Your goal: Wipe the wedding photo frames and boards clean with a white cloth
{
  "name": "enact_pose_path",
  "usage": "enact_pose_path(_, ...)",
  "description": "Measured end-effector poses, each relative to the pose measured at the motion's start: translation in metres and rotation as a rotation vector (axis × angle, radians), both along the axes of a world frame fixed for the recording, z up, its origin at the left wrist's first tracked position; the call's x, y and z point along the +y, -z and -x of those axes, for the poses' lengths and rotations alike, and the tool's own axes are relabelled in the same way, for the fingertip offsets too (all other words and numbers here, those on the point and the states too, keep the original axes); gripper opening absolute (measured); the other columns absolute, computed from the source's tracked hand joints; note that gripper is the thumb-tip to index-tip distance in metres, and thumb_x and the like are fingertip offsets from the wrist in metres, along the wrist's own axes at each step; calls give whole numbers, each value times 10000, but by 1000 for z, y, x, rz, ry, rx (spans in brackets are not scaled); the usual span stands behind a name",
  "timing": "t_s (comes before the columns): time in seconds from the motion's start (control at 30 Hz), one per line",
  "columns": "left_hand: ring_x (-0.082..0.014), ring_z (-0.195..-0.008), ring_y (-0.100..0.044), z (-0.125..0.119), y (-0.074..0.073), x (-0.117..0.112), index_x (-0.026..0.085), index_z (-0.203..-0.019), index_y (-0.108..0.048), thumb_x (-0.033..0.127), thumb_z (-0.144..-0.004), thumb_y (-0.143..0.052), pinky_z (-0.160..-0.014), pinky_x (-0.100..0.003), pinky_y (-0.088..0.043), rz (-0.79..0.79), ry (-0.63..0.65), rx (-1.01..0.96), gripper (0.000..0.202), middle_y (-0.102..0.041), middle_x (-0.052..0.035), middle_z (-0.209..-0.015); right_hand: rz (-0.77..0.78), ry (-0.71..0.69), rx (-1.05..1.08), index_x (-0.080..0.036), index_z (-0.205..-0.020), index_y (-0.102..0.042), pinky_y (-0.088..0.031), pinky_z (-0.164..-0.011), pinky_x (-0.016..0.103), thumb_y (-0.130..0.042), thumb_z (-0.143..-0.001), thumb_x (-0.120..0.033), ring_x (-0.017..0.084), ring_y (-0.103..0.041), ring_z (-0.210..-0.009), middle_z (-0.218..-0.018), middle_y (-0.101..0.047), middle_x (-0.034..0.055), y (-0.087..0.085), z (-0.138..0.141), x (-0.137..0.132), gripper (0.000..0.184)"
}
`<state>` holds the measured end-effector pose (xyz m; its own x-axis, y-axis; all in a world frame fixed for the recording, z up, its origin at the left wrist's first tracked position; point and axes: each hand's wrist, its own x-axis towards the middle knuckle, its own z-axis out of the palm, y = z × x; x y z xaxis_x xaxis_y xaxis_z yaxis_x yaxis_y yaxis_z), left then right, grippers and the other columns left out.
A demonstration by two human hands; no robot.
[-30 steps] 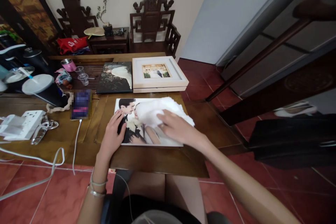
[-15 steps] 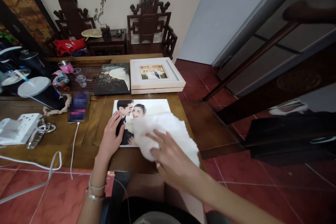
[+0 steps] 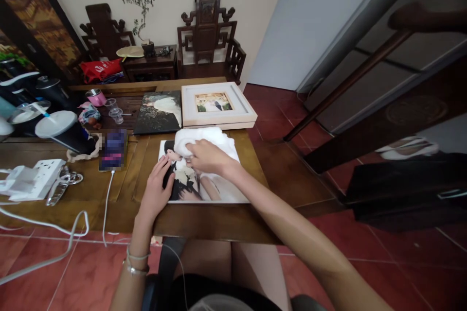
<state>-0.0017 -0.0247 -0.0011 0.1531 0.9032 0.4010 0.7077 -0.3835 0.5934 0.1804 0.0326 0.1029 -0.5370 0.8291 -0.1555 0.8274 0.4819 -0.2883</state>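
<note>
A large wedding photo print (image 3: 215, 190) lies flat on the wooden table (image 3: 204, 221) in front of me. My right hand (image 3: 206, 156) presses a fluffy white cloth (image 3: 204, 137) onto the print's upper part, fingers curled on the cloth. At the print's left edge my left hand (image 3: 156, 193) rests flat, fingers spread, holding it down. There are bracelets on my left wrist.
Behind the print lie a dark photo canvas (image 3: 158, 112) and a white framed picture (image 3: 215, 105). To the left are a phone (image 3: 113, 149) on a cable, a white power strip (image 3: 31, 179), keys, cups and a pink mug (image 3: 95, 97). Carved chairs stand at the wall.
My right hand has swept the white cloth from the print's lower right corner up to its top. The left hand has stayed on the left edge.
</note>
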Motion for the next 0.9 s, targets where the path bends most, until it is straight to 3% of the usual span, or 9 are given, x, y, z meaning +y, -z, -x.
enact_pose_path(0.13,-232,-1360,-396,0,-2,-1,183,-1344,-499,264,-946,-443,-1123,-482,-330,8,4,-4,410,-484,-133,-1421,-62,36,1,-176,-1180,-609,-196,-1051,641,-483,-809,-101,410,-202,-1387,-1518,-310,145,37,11,-9,399)
enact_pose_path(0.23,-225,-1359,-397,-1,-3,-1,187,-1339,-506,264,-954,-418,-1130,-478,-319,10,-4,-16,403,-489,-127,-1418,-87,-15,46,-199,-1127,-645,-132,-1066,659,-521,-773,-119,415,-157,-1398,-1513,-323,122,57,-1,-46,383)
enact_pose_path(0.37,-230,-1360,-395,-1,-3,-1,190,-1330,-516,266,-953,-414,-1135,-475,-312,29,-8,-15,398,-484,-121,-1423,-68,-128,153,-213,-997,-685,-187,-1066,626,-538,-707,-115,397,-271,-1345,-1447,-424,102,54,-28,-107,339)
enact_pose_path(0.47,-232,-1360,-395,-1,-3,0,196,-1329,-517,269,-949,-427,-1132,-472,-317,28,-6,-8,397,-481,-117,-1426,-43,-192,219,-215,-907,-689,-236,-1058,583,-523,-675,-95,354,-330,-1301,-1412,-469,68,43,-41,-132,310)
enact_pose_path(0.57,-233,-1365,-387,-1,-1,0,190,-1330,-514,274,-948,-429,-1137,-467,-307,31,-6,-2,400,-483,-121,-1423,-73,-164,241,-202,-884,-690,-276,-1025,558,-501,-681,-87,333,-322,-1292,-1411,-471,71,39,-45,-122,301)
enact_pose_path(0.7,-229,-1376,-368,0,-1,0,177,-1335,-511,317,-959,-410,-1150,-446,-285,56,-1,-10,413,-474,-124,-1430,-143,-21,172,-160,-933,-690,-315,-953,551,-472,-756,-124,356,-333,-1257,-1387,-483,134,35,-38,-74,283)
enact_pose_path(0.8,-210,-1381,-361,-1,-5,-2,184,-1387,-450,368,-984,-331,-1160,-432,-262,88,-9,-51,458,-441,-109,-1460,-168,67,111,-135,-1003,-686,-285,-977,564,-466,-767,-104,375,-322,-1273,-1419,-453,151,30,-21,-44,324)
enact_pose_path(0.9,-199,-1401,-322,-1,-8,-6,207,-1443,-365,446,-993,-228,-1171,-417,-230,58,-3,-132,528,-379,-87,-1504,-168,5,112,-167,-1064,-682,-208,-1037,597,-505,-739,-100,378,-284,-1320,-1458,-421,123,35,-1,-35,376)
